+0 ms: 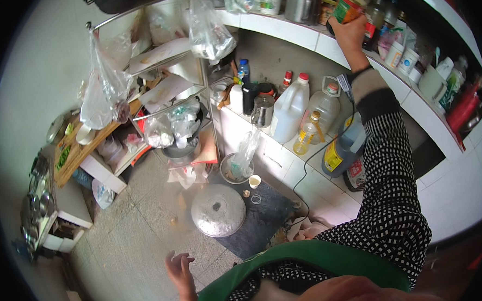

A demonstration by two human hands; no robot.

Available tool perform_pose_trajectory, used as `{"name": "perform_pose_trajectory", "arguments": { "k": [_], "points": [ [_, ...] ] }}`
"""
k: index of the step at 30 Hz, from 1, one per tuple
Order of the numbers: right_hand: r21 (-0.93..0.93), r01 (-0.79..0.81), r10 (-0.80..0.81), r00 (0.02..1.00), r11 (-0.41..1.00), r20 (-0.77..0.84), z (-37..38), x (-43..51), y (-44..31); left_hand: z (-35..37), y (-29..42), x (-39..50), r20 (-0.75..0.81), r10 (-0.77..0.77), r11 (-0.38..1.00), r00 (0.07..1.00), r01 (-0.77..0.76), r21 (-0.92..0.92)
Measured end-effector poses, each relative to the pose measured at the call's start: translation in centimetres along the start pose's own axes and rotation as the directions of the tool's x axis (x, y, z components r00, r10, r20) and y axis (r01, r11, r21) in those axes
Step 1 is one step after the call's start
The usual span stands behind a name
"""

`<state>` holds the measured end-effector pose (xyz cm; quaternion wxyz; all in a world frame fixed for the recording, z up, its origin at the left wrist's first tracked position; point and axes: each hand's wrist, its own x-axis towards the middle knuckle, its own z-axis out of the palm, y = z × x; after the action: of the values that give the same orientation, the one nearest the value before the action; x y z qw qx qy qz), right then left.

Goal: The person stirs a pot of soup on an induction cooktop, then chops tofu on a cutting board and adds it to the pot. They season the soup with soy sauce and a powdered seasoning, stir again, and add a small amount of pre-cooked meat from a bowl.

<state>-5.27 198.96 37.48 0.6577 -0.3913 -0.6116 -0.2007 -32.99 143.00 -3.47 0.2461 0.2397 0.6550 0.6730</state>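
My right hand (350, 34) is stretched up to the tiled upper shelf (294, 31), its fingers around a bottle (350, 5) with a green and orange label. The bottle's top runs close to the upper rim of the view, so whether it still rests on the shelf is hard to tell. Several dark sauce bottles (375, 14) stand right beside it, and a lidded metal pot (302, 6) is to its left. Low down, my left hand (180, 272) hangs in the air over the floor, fingers loosely apart and holding nothing.
Below the shelf, a ledge carries a white plastic jug (291, 105), an oil bottle (307, 134) and a dark jug (343, 149). A round metal lid (219, 211) lies low by a paper cup (255, 181). A metal rack (204, 79) hung with plastic bags stands left; a black cable (305, 167) dangles.
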Motion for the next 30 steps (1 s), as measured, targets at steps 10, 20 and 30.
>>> {"name": "perform_pose_trajectory", "arguments": {
  "k": [10,20,30],
  "points": [
    [0.712,-0.584,-0.568,0.456,0.391,0.686,-9.9,-32.8,-18.5,0.0,2.5,0.4,0.136,0.328,0.926,0.935,-0.347,0.147],
    [0.582,-0.74,-0.925,-0.143,0.337,0.353,-27.3,-50.7,-51.0,-21.8,9.1,-11.4,-0.333,0.211,0.959,0.919,-0.129,0.253],
    [0.823,-0.418,-0.908,0.332,-0.386,-0.257,-41.8,-54.3,-82.4,-45.9,5.9,-32.2,-0.603,0.464,0.671,0.649,0.187,0.717]
  ]
}}
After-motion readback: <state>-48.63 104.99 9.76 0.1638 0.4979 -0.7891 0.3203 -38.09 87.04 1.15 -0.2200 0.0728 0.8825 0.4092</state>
